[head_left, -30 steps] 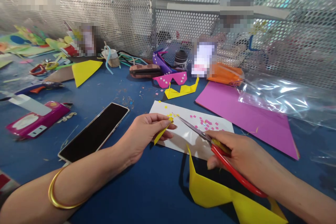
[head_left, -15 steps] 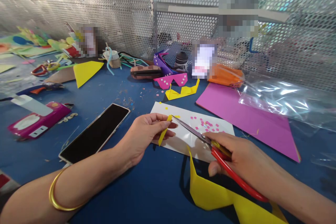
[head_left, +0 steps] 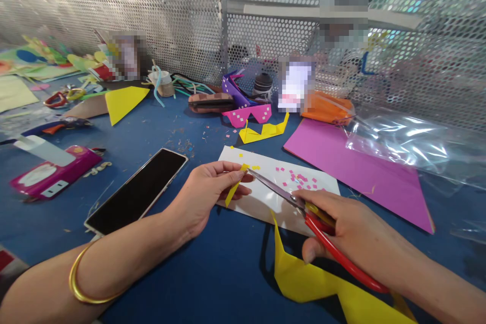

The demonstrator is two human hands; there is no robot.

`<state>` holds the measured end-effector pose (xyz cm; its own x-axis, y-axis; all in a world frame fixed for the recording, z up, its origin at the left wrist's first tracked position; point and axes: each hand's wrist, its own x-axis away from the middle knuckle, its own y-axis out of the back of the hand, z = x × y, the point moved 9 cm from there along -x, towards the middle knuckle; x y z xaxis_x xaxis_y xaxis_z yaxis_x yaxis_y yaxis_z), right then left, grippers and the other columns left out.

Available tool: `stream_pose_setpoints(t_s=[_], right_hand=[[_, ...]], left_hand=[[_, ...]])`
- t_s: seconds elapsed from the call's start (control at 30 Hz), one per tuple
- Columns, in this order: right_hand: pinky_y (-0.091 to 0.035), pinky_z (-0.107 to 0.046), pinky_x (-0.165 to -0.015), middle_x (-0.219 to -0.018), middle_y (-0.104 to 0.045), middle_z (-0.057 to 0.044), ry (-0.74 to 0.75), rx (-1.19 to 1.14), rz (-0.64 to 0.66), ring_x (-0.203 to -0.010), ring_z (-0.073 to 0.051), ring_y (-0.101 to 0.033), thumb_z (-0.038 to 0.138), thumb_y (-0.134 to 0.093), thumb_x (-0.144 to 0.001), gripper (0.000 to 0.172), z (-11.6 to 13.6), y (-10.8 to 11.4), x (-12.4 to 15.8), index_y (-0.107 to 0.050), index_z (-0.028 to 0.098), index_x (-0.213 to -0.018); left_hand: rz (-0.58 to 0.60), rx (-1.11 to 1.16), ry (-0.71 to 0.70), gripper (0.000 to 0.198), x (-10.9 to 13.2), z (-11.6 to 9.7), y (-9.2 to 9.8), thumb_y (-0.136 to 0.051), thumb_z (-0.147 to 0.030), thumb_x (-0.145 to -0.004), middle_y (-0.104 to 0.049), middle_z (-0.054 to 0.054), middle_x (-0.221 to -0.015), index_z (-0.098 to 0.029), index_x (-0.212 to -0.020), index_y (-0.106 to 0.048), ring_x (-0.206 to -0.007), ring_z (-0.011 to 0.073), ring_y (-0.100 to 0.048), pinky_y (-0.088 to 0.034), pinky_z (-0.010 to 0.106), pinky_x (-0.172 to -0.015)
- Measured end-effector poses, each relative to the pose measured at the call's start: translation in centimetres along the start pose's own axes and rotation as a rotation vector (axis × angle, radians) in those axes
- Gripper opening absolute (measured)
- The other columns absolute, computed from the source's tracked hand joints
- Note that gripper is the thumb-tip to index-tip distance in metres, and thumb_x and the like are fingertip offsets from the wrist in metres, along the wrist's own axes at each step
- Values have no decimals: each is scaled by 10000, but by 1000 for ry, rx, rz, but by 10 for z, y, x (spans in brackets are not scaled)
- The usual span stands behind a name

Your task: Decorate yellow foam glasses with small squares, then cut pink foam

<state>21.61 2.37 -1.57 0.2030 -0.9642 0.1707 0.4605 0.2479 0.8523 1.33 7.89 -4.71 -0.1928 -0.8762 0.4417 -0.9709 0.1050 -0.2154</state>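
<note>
Pinched between the thumb and fingers of my left hand [head_left: 212,187] is a narrow yellow paper strip [head_left: 233,194]. My right hand [head_left: 341,223] grips red-handled scissors [head_left: 279,190], whose blade tips are at the strip's upper end. Under them lies a white sheet [head_left: 258,197] with small pink paper squares [head_left: 298,178] and a few yellow bits [head_left: 255,167]. Below my right hand is a pair of yellow paper glasses [head_left: 307,278], partly hidden by the hand. Whether the blades touch the strip is hard to tell.
A dark-screened phone [head_left: 138,192] lies left of my left forearm, near a magenta glue gun [head_left: 56,172]. Purple sheets [head_left: 360,177] and clear plastic [head_left: 402,142] are on the right. Pink paper glasses [head_left: 248,115] and folded yellow glasses [head_left: 264,132] lie behind, before a perforated metal screen [head_left: 170,20].
The yellow strip has shifted slightly left and tilted in my left hand, with the scissor tips still beside its top. My right hand has barely moved.
</note>
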Motion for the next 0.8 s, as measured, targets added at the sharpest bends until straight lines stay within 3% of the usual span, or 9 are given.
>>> stream_pose_setpoints(t_s=[0.17, 0.43, 0.8], right_hand=[[-567, -359, -760, -1035, -744, 3, 21, 4, -1, -890, -259, -703, 416, -843, -599, 595, 1, -2, 0, -653, 285, -1147], [-570, -367, -741, -1075, -729, -33, 8, 44, -31, -904, -283, -698, 446, -851, -566, 688, -2, -1, 1, -634, 280, -1198], [-513, -284, -671, -836, -741, 47, -5, -90, 61, -768, -194, -699, 196, -679, -730, 316, 8, -4, 2, -666, 285, -1033]], left_hand=[[3, -12, 10, 38, 0, 1, -1, -708, -185, -815, -750, 11, -732, -164, -794, -730, -567, 80, -671, -516, 159, -561], [16, -6, -3, 48, 2, -1, -4, -708, -187, -817, -758, 20, -749, -152, -804, -739, -571, 82, -677, -536, 170, -599], [53, -29, 39, 78, 4, 1, -9, -681, -131, -826, -766, 40, -764, -127, -751, -699, -549, 76, -674, -513, 146, -555]])
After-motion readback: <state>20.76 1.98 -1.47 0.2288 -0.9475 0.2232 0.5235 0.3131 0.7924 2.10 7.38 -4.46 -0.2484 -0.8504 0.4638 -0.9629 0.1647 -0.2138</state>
